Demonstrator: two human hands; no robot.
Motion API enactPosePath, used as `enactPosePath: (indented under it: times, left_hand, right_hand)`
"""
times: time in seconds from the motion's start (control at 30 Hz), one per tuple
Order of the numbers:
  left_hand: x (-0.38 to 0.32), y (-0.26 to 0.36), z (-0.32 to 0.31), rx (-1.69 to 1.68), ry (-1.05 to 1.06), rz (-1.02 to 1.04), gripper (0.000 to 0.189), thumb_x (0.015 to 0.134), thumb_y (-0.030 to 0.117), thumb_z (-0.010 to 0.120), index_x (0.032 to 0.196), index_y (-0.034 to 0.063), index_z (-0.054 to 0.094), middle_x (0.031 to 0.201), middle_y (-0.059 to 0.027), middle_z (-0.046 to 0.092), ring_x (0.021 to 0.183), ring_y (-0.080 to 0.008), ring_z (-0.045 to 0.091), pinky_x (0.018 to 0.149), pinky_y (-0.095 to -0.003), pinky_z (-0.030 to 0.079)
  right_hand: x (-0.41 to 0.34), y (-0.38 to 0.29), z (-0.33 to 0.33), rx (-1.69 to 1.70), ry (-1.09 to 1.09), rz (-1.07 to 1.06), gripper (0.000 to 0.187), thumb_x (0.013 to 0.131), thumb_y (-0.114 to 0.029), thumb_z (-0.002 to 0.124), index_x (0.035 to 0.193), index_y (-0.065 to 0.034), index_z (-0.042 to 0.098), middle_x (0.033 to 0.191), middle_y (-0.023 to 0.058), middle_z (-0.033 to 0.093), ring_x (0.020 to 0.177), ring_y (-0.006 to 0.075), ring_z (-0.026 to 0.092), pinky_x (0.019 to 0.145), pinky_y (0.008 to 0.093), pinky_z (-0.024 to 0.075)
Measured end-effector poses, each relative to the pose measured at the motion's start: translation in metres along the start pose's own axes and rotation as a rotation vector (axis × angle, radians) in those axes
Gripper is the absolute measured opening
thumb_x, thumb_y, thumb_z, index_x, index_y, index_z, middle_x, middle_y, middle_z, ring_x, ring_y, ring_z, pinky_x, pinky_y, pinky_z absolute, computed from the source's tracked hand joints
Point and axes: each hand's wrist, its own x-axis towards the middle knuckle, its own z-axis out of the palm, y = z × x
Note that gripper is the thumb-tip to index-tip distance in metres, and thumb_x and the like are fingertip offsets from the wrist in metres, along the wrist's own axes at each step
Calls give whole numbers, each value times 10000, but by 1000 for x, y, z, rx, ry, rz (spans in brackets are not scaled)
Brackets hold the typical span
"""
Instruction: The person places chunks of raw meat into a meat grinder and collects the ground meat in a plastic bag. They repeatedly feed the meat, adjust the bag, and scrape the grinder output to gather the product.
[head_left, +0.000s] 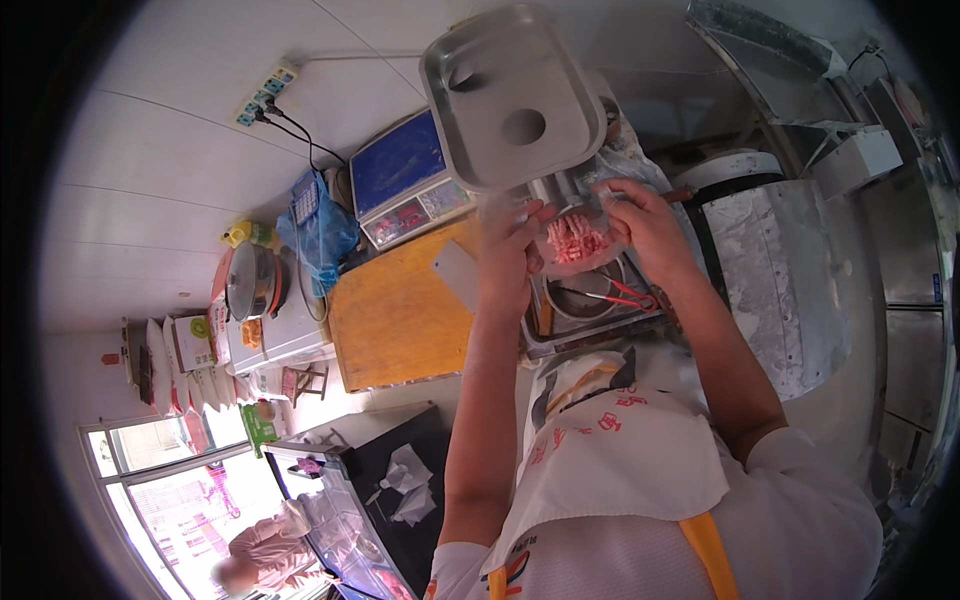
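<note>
Ground meat (576, 238) hangs in strands at the outlet of a metal meat grinder (556, 187), with a clear plastic bag (581, 266) around it. My left hand (517, 244) grips the left side of the bag, and my right hand (634, 221) pinches its right side. Above both hands is the grinder's steel feed tray (517, 97), with a round feed hole. Below the bag lie a round metal bowl (581, 300) and red-handled tongs (637, 297) in a metal tray (570, 341).
To the left are a wooden board (405, 307), a flat metal scraper (455, 271), a scale (401, 172) and a blue plastic bag (330, 232). A metal-covered surface (776, 277) stands at the right. Another person (270, 555) is by the window at lower left.
</note>
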Motion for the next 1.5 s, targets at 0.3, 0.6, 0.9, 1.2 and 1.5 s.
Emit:
enactPosePath:
  times: [0.3,0.6,0.9,1.2,1.5]
  left_hand:
    - [-2,3,1,-19,7,7,335,1060,110,614,1350,-58,633,1238,-166,769,591,-65,452,568,-241,399]
    - [11,21,7,-126,-195,-111,371,1070,154,600,1309,-129,626,1256,-244,747,564,-65,384,568,-237,347]
    - [25,21,0,-232,-339,-226,415,1054,166,599,1340,-134,611,1310,-258,728,552,-85,413,562,-244,364]
    - [21,22,4,-311,-412,-200,421,1071,136,566,1398,-129,571,1388,-227,705,552,-76,379,564,-232,343]
    - [2,36,9,-329,-404,-269,426,1082,148,570,1409,-122,612,1426,-184,706,528,-69,339,527,-230,299]
  right_hand:
    - [4,-2,1,-30,-8,26,235,1073,-105,611,1279,-12,675,725,-47,473,642,51,415,589,256,352]
    - [1,-21,15,-294,-73,32,294,1099,-122,581,1376,-46,643,865,-5,598,753,78,560,699,256,459]
    - [4,-30,15,-464,-195,2,284,1098,-116,594,1363,-19,624,1001,30,676,838,85,617,779,267,517]
    - [-4,-25,10,-596,-54,-258,250,1035,-67,665,1280,-16,650,1018,71,721,930,155,692,874,325,565]
    - [104,-141,64,-1287,133,-1361,162,993,-59,656,1130,-71,741,1031,114,741,924,341,695,755,395,560]
